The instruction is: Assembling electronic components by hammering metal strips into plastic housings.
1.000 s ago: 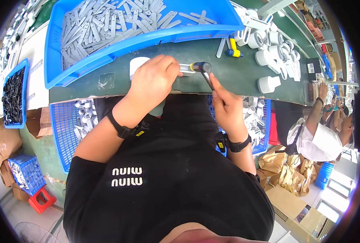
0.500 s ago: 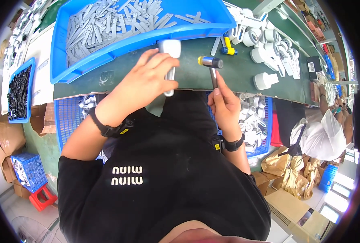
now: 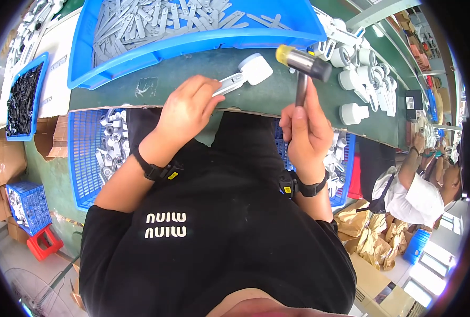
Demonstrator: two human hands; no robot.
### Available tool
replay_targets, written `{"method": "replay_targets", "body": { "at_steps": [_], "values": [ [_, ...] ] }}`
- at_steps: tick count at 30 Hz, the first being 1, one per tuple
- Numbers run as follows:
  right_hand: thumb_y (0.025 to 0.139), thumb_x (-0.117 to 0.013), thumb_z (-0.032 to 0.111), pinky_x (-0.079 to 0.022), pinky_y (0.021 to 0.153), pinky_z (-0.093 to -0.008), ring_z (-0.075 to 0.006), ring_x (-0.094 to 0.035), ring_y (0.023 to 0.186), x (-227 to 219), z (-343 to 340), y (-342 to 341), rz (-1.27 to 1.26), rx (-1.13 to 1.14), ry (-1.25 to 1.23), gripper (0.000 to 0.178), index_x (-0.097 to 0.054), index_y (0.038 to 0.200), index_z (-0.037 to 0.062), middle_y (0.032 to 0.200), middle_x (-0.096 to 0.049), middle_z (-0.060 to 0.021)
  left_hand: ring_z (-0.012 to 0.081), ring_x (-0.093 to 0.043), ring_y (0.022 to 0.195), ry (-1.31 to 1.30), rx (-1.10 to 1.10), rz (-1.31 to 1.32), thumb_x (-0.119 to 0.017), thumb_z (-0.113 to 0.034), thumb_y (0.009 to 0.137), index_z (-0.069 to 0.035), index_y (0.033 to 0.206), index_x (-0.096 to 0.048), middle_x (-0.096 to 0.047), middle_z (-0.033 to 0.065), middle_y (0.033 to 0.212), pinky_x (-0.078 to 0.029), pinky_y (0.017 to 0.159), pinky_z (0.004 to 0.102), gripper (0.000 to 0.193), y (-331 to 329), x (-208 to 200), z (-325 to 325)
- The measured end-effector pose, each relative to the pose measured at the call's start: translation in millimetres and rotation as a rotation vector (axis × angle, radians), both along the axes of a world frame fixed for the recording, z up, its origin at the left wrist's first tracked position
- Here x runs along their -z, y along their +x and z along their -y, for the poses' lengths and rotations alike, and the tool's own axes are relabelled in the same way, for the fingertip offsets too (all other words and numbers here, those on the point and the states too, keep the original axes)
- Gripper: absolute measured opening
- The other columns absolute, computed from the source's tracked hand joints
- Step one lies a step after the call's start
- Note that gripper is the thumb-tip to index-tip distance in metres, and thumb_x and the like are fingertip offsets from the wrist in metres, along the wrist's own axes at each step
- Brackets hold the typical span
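Desk [image 3: 150, 90]: dark green surface, running left to right across the far half of the view, its near edge just above your lap.

Large blue bin [image 3: 192, 45]: on the far side of the desk, filled with flat grey metal strips [image 3: 155, 18].

Blue mesh basket [image 3: 89, 158]: below the desk's near edge on your left, holding small white parts. A second blue basket [image 3: 343, 164] sits near your right wrist, also with white parts.

Small blue tray [image 3: 21, 98]: far left, filled with small black pieces.

White round housings [image 3: 364, 79]: a cluster on the desk at far right; one single white cap [image 3: 354, 113] stands nearer, apart from the group.

Your left hand [image 3: 184, 113]: resting on the desk's near edge, fingers closed on the grey handle end of a white paddle-shaped part [image 3: 245, 74]. The part lies flat on the desk, its wide white head pointing far and right, just left of the mallet.

Your right hand [image 3: 306, 129]: fingers wrapped tight around the dark shaft of a small mallet [image 3: 303, 61]. The shaft stands upright; the head is raised above the desk, with a yellow face on the left and a black face on the right, close to the white part's head but apart from it.

Black wristbands [image 3: 158, 170]: one on each wrist.

Another person [image 3: 420, 190]: seated near right, in a white top.
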State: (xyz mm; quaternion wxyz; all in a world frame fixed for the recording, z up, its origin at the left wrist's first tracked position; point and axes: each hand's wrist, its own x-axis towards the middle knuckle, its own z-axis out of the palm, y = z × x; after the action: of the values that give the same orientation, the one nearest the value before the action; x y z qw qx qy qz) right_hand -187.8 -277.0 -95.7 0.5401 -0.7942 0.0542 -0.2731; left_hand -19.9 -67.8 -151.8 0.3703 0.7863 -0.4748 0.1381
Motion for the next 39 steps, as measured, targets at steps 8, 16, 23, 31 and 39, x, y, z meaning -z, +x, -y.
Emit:
{"method": "replay_targets", "body": {
  "at_steps": [8, 16, 23, 31, 39],
  "values": [
    [0.109, -0.059, -0.001, -0.050, 0.061, -0.0259, -0.0103, -0.061, 0.068, 14.5, 10.7, -6.9, 0.105, 0.011, -0.163, 0.051, -0.057, 0.159, 0.0034, 0.086, -0.072, -0.0054, 0.0326, -0.074, 0.090, -0.198, 0.014, 0.064, -0.087, -0.006, 0.086, -0.001, 0.107, -0.075, -0.073, 0.0115, 0.105, -0.062, 0.076, 0.0425, 0.024, 1.8, 15.3, 6.6],
    [0.107, -0.062, 0.000, -0.052, 0.067, -0.0269, -0.0088, -0.060, 0.068, 15.9, 4.1, 8.9, -0.217, 0.029, -0.372, 0.048, -0.063, 0.155, 0.0059, 0.083, -0.070, -0.0032, 0.0328, -0.076, 0.088, -0.240, 0.013, 0.001, -0.090, -0.001, 0.082, 0.000, 0.104, -0.075, -0.076, 0.0134, 0.105, -0.062, 0.072, 0.0394, 0.027, 3.6, 17.2, 6.5],
    [0.107, -0.058, -0.002, -0.049, 0.066, -0.0254, -0.0084, -0.055, 0.066, 12.7, -14.1, 3.9, -0.022, 0.081, 0.014, 0.053, -0.060, 0.158, 0.0083, 0.076, -0.062, -0.0002, 0.0323, -0.077, 0.091, -0.194, -0.024, -0.165, -0.091, -0.006, 0.084, -0.002, 0.116, -0.074, -0.077, 0.0137, 0.104, -0.062, 0.079, 0.0401, 0.036, 1.4, 19.1, 4.5],
    [0.109, -0.057, 0.001, -0.048, 0.064, -0.0261, -0.0088, -0.056, 0.063, 8.6, -13.7, 3.5, -0.142, 0.055, 0.008, 0.054, -0.053, 0.163, 0.0060, 0.072, -0.060, -0.0044, 0.0298, -0.079, 0.097, -0.307, -0.036, -0.273, -0.091, -0.009, 0.086, -0.002, 0.136, -0.066, -0.080, 0.0138, 0.103, -0.061, 0.086, 0.0402, 0.056, 1.5, 26.0, 7.4],
    [0.103, -0.061, -0.005, -0.054, 0.071, -0.0351, -0.0395, -0.063, 0.067, -16.3, -15.7, 15.6, -0.301, -0.091, -0.399, 0.058, -0.060, 0.158, 0.0128, 0.087, -0.070, -0.0227, 0.0318, -0.078, 0.088, -0.364, -0.030, -0.385, -0.091, -0.012, 0.088, 0.000, 0.139, -0.044, -0.079, 0.0151, 0.099, -0.061, 0.081, 0.0406, 0.070, -1.5, 28.7, 3.9]
  ]
}}
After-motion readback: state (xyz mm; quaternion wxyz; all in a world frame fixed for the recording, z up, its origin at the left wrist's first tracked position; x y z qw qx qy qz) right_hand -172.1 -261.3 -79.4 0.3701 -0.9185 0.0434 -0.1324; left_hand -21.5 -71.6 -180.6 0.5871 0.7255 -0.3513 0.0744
